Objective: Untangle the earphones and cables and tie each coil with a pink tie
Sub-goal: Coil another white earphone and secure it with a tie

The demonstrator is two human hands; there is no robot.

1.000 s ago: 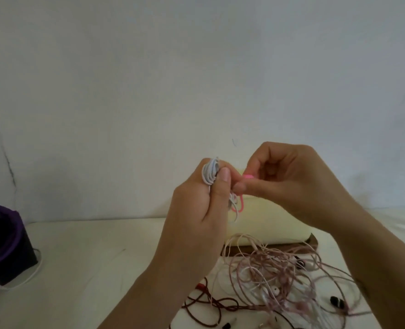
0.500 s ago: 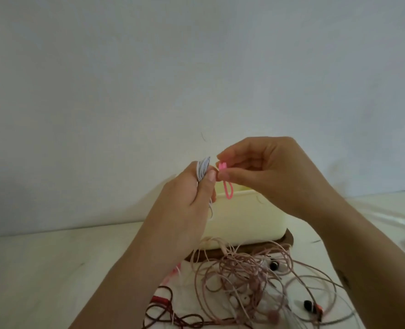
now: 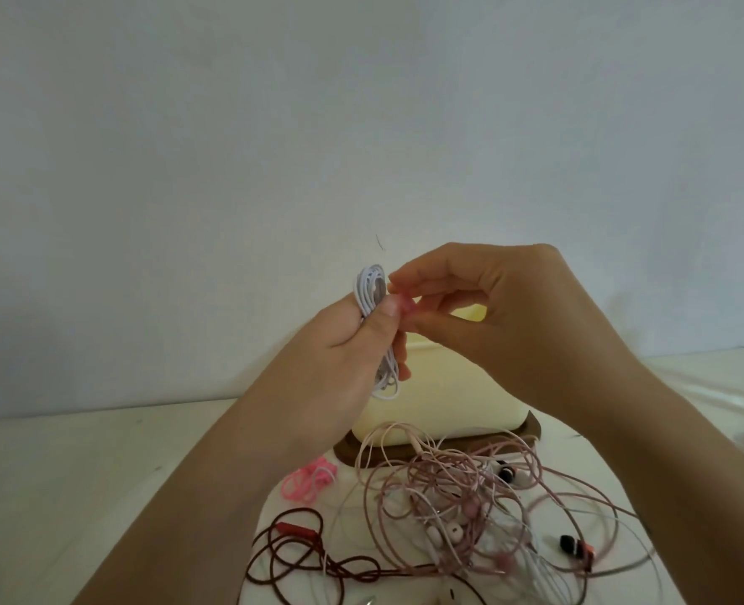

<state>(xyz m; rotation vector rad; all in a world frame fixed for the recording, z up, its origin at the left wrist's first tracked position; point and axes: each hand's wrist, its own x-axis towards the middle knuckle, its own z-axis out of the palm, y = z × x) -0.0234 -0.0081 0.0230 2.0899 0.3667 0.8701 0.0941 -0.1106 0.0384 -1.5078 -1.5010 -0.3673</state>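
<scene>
So the left hand is wrapped around a small coil of thin white cable, with loops poking out above and below the fist. The right hand sits just beside it, thumb and fingertips pinching a small pink tie right against the coil. Below both hands, on the white bench, there's a tangle of pale pink earphone wires, a dark red cable and a little heap of pink ties by the left wrist. A cream plastic box stands behind the hands.
</scene>
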